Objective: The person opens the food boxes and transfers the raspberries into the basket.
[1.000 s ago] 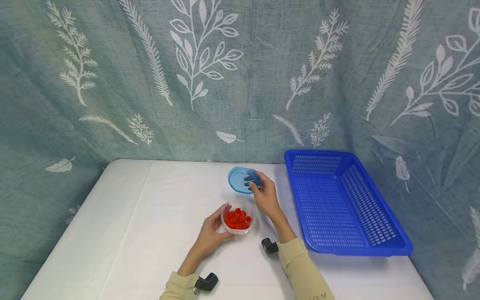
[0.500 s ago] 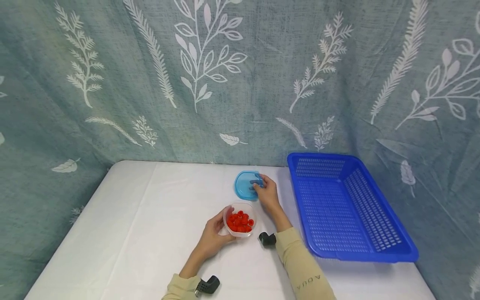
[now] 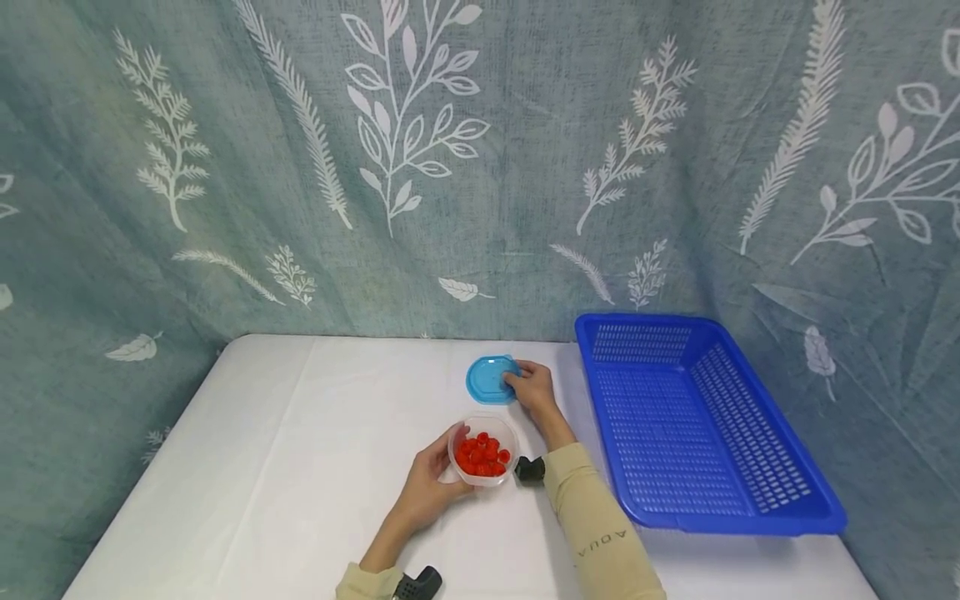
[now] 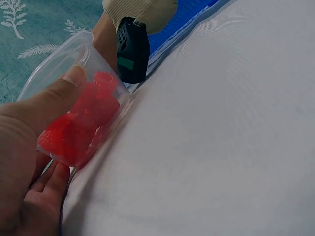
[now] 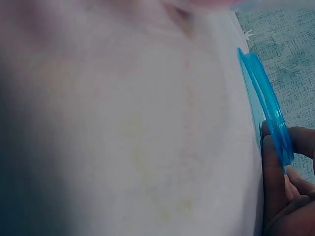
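A clear plastic container (image 3: 487, 483) holding several red raspberries (image 3: 482, 455) stands at the middle of the table, its top uncovered. My left hand (image 3: 429, 487) grips it from the left; in the left wrist view the thumb lies along its wall and the raspberries (image 4: 81, 120) show through the side. Just beyond the container, my right hand (image 3: 534, 390) pinches the right edge of a blue translucent lid (image 3: 489, 381). Seen edge-on in the right wrist view, the lid (image 5: 266, 101) sits between thumb and fingers, close over the white cloth.
A large blue plastic basket (image 3: 667, 433) stands at the right of the white-covered table (image 3: 247, 467), near my right forearm. Behind the table hangs a green leaf-print curtain (image 3: 517, 167). Each wrist carries a black camera (image 3: 531, 470).
The lid, held in my right hand, has turned flatter and come a little lower, nearer the table. My left hand keeps its grip on the container. The head view has shifted slightly.
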{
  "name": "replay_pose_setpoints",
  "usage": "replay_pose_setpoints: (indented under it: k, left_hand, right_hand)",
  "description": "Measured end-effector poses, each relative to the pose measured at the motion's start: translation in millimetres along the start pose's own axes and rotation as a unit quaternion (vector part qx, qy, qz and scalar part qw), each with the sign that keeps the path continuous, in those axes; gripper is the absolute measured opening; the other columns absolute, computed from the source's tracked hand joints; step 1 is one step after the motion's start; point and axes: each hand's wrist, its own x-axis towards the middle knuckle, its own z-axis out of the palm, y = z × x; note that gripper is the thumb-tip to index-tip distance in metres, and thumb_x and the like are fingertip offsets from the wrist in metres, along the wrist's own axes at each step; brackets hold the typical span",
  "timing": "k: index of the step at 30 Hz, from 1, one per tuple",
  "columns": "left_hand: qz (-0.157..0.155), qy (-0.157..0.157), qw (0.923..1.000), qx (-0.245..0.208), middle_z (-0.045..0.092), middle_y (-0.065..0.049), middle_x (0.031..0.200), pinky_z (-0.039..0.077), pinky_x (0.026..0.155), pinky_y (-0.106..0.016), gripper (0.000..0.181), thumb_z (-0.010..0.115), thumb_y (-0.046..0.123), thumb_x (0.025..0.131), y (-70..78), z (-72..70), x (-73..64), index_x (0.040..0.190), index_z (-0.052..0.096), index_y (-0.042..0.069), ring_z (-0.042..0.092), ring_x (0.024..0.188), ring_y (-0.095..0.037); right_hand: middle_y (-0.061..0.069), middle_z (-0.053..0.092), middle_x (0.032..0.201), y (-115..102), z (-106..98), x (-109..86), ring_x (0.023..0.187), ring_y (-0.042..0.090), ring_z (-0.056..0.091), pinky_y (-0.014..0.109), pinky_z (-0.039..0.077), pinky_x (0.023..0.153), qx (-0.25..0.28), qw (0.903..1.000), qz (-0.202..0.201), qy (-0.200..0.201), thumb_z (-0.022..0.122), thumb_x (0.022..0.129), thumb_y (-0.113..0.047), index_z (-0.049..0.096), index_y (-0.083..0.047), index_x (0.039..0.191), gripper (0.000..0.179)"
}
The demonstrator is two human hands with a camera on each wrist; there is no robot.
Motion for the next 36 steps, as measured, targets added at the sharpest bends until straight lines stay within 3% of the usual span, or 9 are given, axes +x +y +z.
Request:
replay_pose_setpoints:
  k: [5,10,17,23,26,30,33,36]
  left_hand:
    - [0.003,0.0,1.0,0.004,0.051,-0.01,0.154,0.035,0.117,-0.02,0.088,0.085,0.005,0.079,0.0,0.7,-0.4,0.156,0.041,0.012,0.043,0.146,-0.027]
    - [-0.001,0.003,1.0,-0.004,0.051,-0.008,0.153,0.034,0.116,-0.017,0.088,0.085,0.003,0.078,-0.4,1.9,-3.3,0.155,0.042,0.012,0.043,0.146,-0.026]
    - [0.007,-0.001,0.9999,-0.008,0.051,-0.009,0.154,0.034,0.116,-0.016,0.088,0.083,0.001,0.079,-0.4,1.8,-3.3,0.155,0.042,0.011,0.042,0.147,-0.026]
    - [0.008,0.001,1.0,0.002,0.051,-0.009,0.154,0.034,0.116,-0.017,0.087,0.083,0.003,0.079,1.4,1.1,-0.3,0.155,0.042,0.012,0.042,0.147,-0.026]
    - [0.005,0.002,1.0,0.006,0.05,-0.009,0.154,0.034,0.116,-0.016,0.087,0.083,0.003,0.079,2.1,1.0,0.5,0.155,0.042,0.013,0.042,0.147,-0.026]
    - [0.009,-0.002,1.0,0.001,0.05,-0.009,0.154,0.034,0.116,-0.017,0.087,0.083,0.002,0.079,2.8,1.5,1.2,0.155,0.042,0.011,0.041,0.147,-0.026]
    - [0.01,-0.003,0.9999,-0.001,0.05,-0.009,0.154,0.035,0.117,-0.02,0.087,0.082,0.001,0.079,2.8,1.7,1.0,0.155,0.041,0.01,0.041,0.147,-0.026]
    - [0.008,-0.003,1.0,0.002,0.05,-0.01,0.154,0.035,0.118,-0.022,0.087,0.083,0.002,0.079,1.3,1.2,-0.1,0.155,0.041,0.009,0.042,0.147,-0.025]
  right_hand:
    - [0.031,0.065,0.128,-0.2,-1.1,-1.3,0.118,0.034,0.065,0.04,0.058,0.097,0.012,0.9998,0.013,0.008,0.069,0.093,-0.006,0.061,0.011,0.131,0.042]
    - [0.029,0.068,0.12,3.8,-3.0,-4.1,0.1,0.027,0.069,0.03,0.063,0.075,0.013,0.9995,0.019,0.021,0.075,0.089,-0.01,0.065,0.009,0.124,0.041]
    - [0.026,0.069,0.113,3.0,-3.6,-5.5,0.079,0.017,0.068,0.024,0.062,0.06,0.01,0.9986,0.028,0.045,0.082,0.084,-0.014,0.069,0.008,0.115,0.04]
    - [0.027,0.069,0.099,-5.2,-1.2,-8.1,0.059,0.014,0.066,0.024,0.059,0.049,-0.002,0.9975,-0.019,0.068,0.083,0.082,-0.01,0.069,0.012,0.104,0.034]
    - [0.025,0.07,0.09,-8.6,-0.5,-9.6,0.058,0.018,0.066,0.028,0.06,0.051,-0.044,0.9939,-0.049,0.089,0.084,0.08,-0.011,0.071,0.011,0.097,0.031]
    - [0.022,0.071,0.087,-13.4,-0.7,-14.3,0.075,0.029,0.067,0.041,0.061,0.067,-0.116,0.9843,-0.076,0.11,0.085,0.079,-0.015,0.072,0.009,0.092,0.03]
    - [0.022,0.071,0.093,-16.5,-0.2,-18.4,0.089,0.035,0.066,0.05,0.059,0.081,-0.152,0.9795,-0.083,0.102,0.083,0.081,-0.017,0.072,0.01,0.099,0.034]
    - [0.022,0.072,0.101,-17.6,2.0,-21.9,0.096,0.036,0.066,0.052,0.057,0.087,-0.182,0.9758,-0.078,0.093,0.08,0.083,-0.018,0.071,0.009,0.108,0.038]
